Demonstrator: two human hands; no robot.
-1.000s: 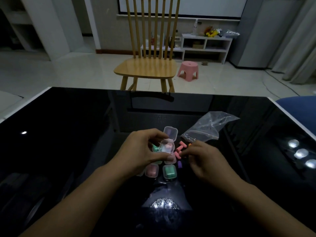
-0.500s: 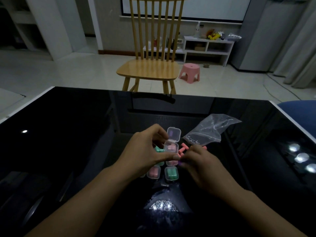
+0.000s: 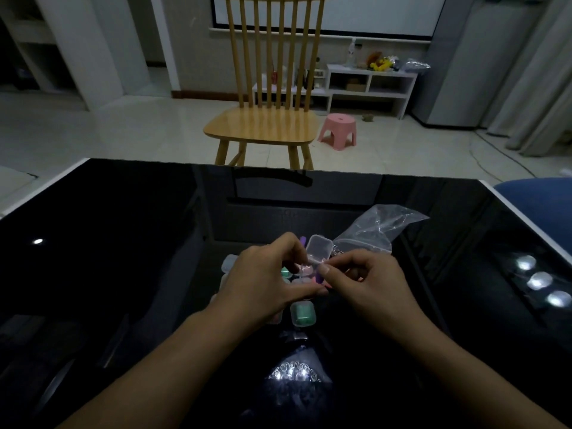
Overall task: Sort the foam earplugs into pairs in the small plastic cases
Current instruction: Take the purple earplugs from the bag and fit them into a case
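In the head view the room was dim, and much of the work lay hidden behind the hands. The left hand [image 3: 263, 283] curled its fingers round a small clear case [image 3: 315, 253] whose lid stood open and tilted up; the case's lower half was mostly covered by both hands. The right hand [image 3: 368, 281] had its thumb and forefinger pinched together at the case's front edge, but whether they held an earplug could not be made out.

Below the hands one closed case with green earplugs [image 3: 302, 314] lay on the black glossy table [image 3: 123, 243]. Other cases showed only as slivers: a pale one [image 3: 229, 262] at the left hand's far side and a green patch [image 3: 286, 272] between the fingers. Their full number could not be counted. A purple earplug [image 3: 302, 241] peeped out just behind the left forefinger.

One clear plastic bag [image 3: 377, 227] lay just beyond the right hand. Past the table stood one wooden chair [image 3: 269, 125] and one pink stool [image 3: 339, 130].
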